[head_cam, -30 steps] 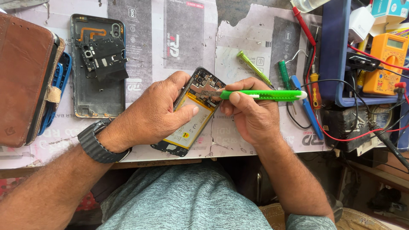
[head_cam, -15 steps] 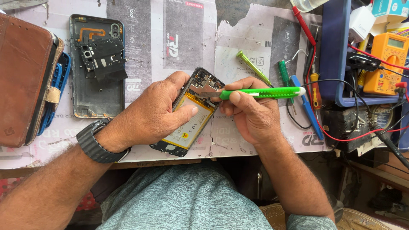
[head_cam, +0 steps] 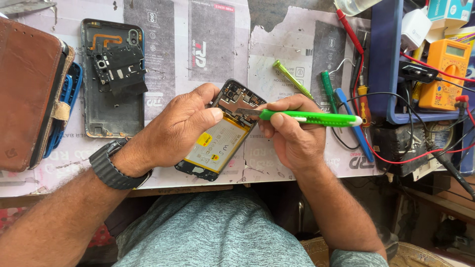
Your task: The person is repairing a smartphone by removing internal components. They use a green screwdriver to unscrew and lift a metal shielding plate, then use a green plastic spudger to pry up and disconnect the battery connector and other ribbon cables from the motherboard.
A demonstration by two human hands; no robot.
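Head view.

Left hand [head_cam: 180, 131]: wrapped round an opened phone [head_cam: 220, 133], thumb pressed on its yellow battery [head_cam: 215, 146]. The phone lies tilted at the bench's [head_cam: 287, 173] near edge, back cover off, board exposed.

Right hand [head_cam: 294, 136]: fingers pinched round a green knife [head_cam: 309, 117], blade tip touching the metal shield near the board's top edge.

Handling note, as judged: keep the blade flat and shallow, lever against the shield only, keep the tip off the battery; hold the left grip firm so the phone cannot slide.

Nearby: detached back cover [head_cam: 111, 79] upper left; brown wallet case [head_cam: 29, 94] far left; green screwdriver [head_cam: 293, 79]; orange multimeter [head_cam: 445, 74] at right, red leads trailing.
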